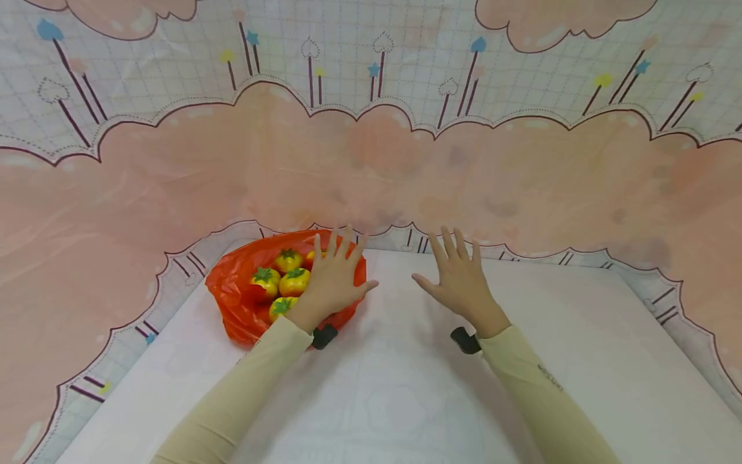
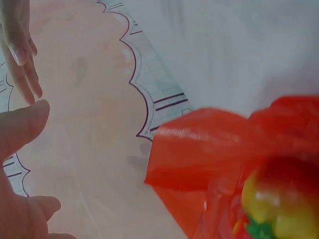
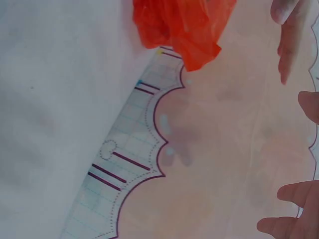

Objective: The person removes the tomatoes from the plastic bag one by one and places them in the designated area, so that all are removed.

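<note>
A red plastic bag (image 1: 232, 303) lies wide-mouthed on the left of the white table, with several yellow persimmon-like fruits (image 1: 294, 282) with green leafy tops inside. My left hand (image 1: 330, 277) is spread over the bag's right part, fingers straight, holding nothing and hiding some of the fruit. To the right of the bag, my right hand (image 1: 460, 280) is held up over the table with fingers spread and nothing in it. In the left wrist view the bag's edge (image 2: 199, 144) and one fruit (image 2: 279, 204) show close by. The right wrist view catches the bag's crumpled side (image 3: 184, 30).
The white table (image 1: 394, 386) reaches back to a wall cloth (image 1: 440, 180) printed with pink clouds and candle shapes. Each wrist bears a black strapped device, the left one (image 1: 324, 336) close to the bag's lower right edge.
</note>
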Demonstrator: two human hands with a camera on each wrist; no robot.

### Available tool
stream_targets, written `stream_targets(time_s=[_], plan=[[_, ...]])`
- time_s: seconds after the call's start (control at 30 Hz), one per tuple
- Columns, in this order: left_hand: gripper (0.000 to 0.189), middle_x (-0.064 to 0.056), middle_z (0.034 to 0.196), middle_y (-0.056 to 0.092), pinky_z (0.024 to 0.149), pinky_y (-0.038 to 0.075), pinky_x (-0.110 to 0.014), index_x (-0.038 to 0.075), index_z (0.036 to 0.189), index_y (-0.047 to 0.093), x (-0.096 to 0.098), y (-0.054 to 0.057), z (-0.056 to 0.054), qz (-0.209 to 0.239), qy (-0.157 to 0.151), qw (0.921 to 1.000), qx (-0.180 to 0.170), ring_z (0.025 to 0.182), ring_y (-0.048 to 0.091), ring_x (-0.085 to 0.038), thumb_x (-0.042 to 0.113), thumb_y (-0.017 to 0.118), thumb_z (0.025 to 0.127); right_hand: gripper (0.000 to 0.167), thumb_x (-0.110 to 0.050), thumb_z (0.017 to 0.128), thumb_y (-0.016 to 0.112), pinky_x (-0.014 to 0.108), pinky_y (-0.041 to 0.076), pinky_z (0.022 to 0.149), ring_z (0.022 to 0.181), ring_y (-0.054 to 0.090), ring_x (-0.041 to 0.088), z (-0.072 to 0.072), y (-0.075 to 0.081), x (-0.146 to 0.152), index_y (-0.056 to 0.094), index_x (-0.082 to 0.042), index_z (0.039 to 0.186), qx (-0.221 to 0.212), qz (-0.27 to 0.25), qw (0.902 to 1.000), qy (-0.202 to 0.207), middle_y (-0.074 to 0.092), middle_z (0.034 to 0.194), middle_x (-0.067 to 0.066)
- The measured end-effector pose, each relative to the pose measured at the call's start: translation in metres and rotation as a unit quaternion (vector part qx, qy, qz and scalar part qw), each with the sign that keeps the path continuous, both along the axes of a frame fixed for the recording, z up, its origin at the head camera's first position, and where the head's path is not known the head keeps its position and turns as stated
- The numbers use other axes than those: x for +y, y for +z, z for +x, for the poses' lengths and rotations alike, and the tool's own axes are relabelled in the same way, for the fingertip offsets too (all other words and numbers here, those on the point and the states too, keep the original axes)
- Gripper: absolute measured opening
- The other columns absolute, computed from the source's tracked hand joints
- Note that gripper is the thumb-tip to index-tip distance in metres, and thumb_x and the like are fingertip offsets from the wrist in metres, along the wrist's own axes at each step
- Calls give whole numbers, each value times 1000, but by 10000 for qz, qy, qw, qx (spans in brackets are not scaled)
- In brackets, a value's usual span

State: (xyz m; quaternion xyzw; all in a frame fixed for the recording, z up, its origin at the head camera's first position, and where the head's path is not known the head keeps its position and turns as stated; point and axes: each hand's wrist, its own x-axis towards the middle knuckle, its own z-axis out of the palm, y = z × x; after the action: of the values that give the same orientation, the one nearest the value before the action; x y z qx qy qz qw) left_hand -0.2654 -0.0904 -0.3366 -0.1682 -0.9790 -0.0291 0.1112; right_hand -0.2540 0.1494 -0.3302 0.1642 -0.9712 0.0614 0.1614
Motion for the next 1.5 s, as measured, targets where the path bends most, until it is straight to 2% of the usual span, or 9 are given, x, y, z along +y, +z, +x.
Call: stream_targets(time_s=[0.23, 0.4, 0.53, 0.73, 0.9, 1.07, 1.2, 1.3, 1.5], plan=[[86, -15, 157, 15, 112, -9, -62, 17, 151, 15, -12, 15, -9, -65, -6, 10000, -74, 144, 11, -43, 62, 49, 86, 84, -57, 88, 48, 64, 9, 113, 147, 6, 35, -7, 18, -8, 17, -11, 151, 68, 166, 9998, 68, 10, 158, 16], [86, -15, 158, 12, 113, -8, -62, 17, 152, 13, -23, 23, -13, -159, 11, 9996, -239, 145, 8, -41, 61, 48, 86, 83, -56, 88, 48, 64, 8, 113, 147, 7, 35, -12, 27, -17, 16, -11, 151, 199, 281, 9989, 303, 11, 157, 17], [88, -16, 158, 8, 113, -7, -62, 16, 152, 11, -36, 30, -10, -229, 7, 9993, -283, 145, 4, -39, 58, 51, 86, 83, -55, 88, 49, 64, 7, 113, 146, 8, 35, -16, 30, -26, 16, -11, 151, 384, 401, 9971, 520, 12, 157, 17], [87, -17, 157, 10, 113, -2, -64, 12, 151, 15, -62, 35, -2, -345, -48, 9992, -182, 145, 5, -39, 54, 54, 86, 81, -52, 88, 52, 63, 13, 113, 145, 14, 35, -23, 31, -41, 21, -7, 149, 731, 522, 9919, 896, 17, 157, 16], [88, -17, 158, 6, 111, -2, -66, 14, 152, 11, -88, 34, 2, -459, -183, 9987, -143, 145, 1, -40, 50, 57, 86, 81, -49, 88, 53, 60, 14, 114, 145, 17, 33, -27, 31, -58, 21, -6, 149, 809, 433, 9876, 1271, 20, 156, 15], [79, -21, 155, 14, 113, -2, -64, 9, 148, 25, -114, 33, 10, -543, -217, 9982, -109, 144, 8, -43, 43, 60, 87, 79, -46, 88, 55, 57, 16, 115, 143, 24, 31, -31, 24, -75, 25, -5, 148, 837, 282, 9820, 1667, 28, 153, 15], [63, -24, 146, 34, 114, 9, -61, 4, 138, 44, -131, 28, 13, -571, -363, 9974, 236, 137, 27, -43, 33, 64, 85, 77, -44, 88, 57, 54, 19, 115, 142, 28, 31, -33, 15, -87, 27, -6, 147, 811, 18, 9765, 1998, 33, 151, 14], [52, -23, 134, 48, 112, 20, -57, 2, 128, 53, -141, 22, 14, -600, -475, 9956, 533, 126, 40, -41, 27, 66, 84, 75, -42, 87, 59, 53, 23, 114, 140, 31, 29, -35, 7, -95, 29, -7, 146, 810, -199, 9726, 2171, 35, 150, 14], [44, -22, 117, 58, 106, 32, -57, 0, 120, 58, -152, 7, 15, -629, -303, 9961, 532, 115, 49, -41, 23, 66, 84, 69, -36, 86, 63, 48, 27, 114, 138, 36, 29, -40, -11, -108, 37, -6, 142, 482, -773, 9685, 2315, 39, 147, 13]])
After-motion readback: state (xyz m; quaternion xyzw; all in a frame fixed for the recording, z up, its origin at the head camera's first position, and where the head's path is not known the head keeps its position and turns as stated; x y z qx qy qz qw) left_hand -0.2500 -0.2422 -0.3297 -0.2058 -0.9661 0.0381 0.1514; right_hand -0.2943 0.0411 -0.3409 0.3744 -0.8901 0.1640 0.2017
